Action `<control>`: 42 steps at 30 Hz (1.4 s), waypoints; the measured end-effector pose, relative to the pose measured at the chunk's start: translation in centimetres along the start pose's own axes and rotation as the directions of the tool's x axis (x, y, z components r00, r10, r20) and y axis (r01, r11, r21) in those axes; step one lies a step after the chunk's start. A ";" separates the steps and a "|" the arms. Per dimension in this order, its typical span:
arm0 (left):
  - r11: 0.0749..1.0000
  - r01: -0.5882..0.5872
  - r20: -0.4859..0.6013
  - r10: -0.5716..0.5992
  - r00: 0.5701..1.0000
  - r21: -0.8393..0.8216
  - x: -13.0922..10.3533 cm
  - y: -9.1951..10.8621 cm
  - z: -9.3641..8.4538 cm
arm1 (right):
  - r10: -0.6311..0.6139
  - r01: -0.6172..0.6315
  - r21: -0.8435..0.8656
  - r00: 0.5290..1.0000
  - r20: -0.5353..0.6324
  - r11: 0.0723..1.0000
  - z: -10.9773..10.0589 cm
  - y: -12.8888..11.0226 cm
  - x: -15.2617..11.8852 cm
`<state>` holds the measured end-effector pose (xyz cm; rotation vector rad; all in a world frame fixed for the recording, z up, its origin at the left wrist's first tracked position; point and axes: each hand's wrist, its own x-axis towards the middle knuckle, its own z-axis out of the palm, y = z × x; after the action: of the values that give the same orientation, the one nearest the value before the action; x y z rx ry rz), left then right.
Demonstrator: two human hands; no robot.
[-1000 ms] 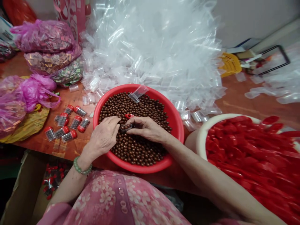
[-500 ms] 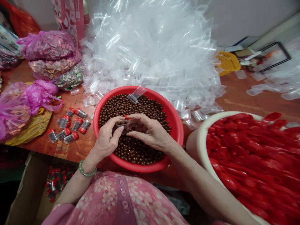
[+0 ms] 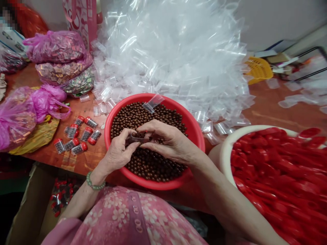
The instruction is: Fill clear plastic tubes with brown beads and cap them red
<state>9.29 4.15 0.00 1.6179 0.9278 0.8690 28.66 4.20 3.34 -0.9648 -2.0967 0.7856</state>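
A red basin (image 3: 195, 131) full of small brown balls (image 3: 150, 163) stands in front of me. Above it my left hand (image 3: 119, 151) and my right hand (image 3: 170, 143) meet, both pinching a small clear box (image 3: 136, 137) holding a few brown balls. The red cap seen earlier is hidden under my right fingers. One empty clear box (image 3: 152, 103) lies on the balls at the basin's far rim.
Several filled red-capped boxes (image 3: 76, 134) lie left of the basin. A big heap of clear boxes (image 3: 168, 58) rises behind it. A white basin (image 3: 226, 149) of red caps (image 3: 281, 173) sits at right. Pink bags (image 3: 30, 105) lie left; a carton (image 3: 60, 199) is below the table edge.
Both hands lifted the small box off the balls and closed together around it. My right fingers now cover the red cap that was visible a second ago.
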 end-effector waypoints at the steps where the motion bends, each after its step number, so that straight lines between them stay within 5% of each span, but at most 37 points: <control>1: 1.000 -0.005 0.005 0.005 1.000 0.007 0.0 -0.1 0.0 | -0.021 0.021 -0.015 1.000 0.017 1.000 0.0 0.0 0.2; 12: 0.999 -0.024 0.095 0.021 0.995 0.035 0.1 -1.0 -0.1 | -0.068 0.081 -0.059 0.976 0.207 0.995 -0.4 0.3 1.8; 23: 0.998 -0.018 0.090 0.012 0.996 0.062 0.3 -0.9 -0.2 | -0.052 0.064 -0.058 0.982 0.183 0.996 -0.2 0.5 1.8; 34: 1.000 -0.005 0.108 0.003 0.994 0.020 0.6 -0.3 -0.1 | 0.157 -0.160 0.062 0.986 0.058 0.985 0.4 0.9 0.0; 42: 0.999 0.034 0.099 -0.035 0.994 0.014 0.6 -0.2 -0.1 | 0.280 -0.283 0.028 0.957 0.071 0.959 -1.7 0.2 -1.7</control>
<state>9.44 4.74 -0.14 1.6357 0.8904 0.7533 30.83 3.32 3.62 -1.2501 -2.0166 1.0085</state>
